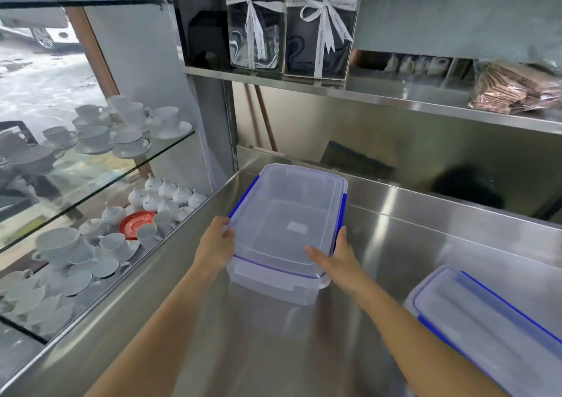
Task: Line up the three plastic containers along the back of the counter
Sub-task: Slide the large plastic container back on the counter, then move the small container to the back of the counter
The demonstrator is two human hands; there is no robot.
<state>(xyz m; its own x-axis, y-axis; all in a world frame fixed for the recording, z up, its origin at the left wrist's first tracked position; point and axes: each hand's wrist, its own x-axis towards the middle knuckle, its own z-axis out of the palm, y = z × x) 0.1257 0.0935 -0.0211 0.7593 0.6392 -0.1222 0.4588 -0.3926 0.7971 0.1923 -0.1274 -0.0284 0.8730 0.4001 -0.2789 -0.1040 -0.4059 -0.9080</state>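
Clear container (286,226), blue clips, held two-handed over the steel counter (425,244), left of centre, short of the back edge.
Left hand (214,249) grips its near-left corner, fingers closed on the rim; right hand (337,259) clamps the near-right corner, thumb on the lid, fingers down the side; second container (486,323) lies at the counter's near right, well apart; cups (121,129) on glass shelves to the left.
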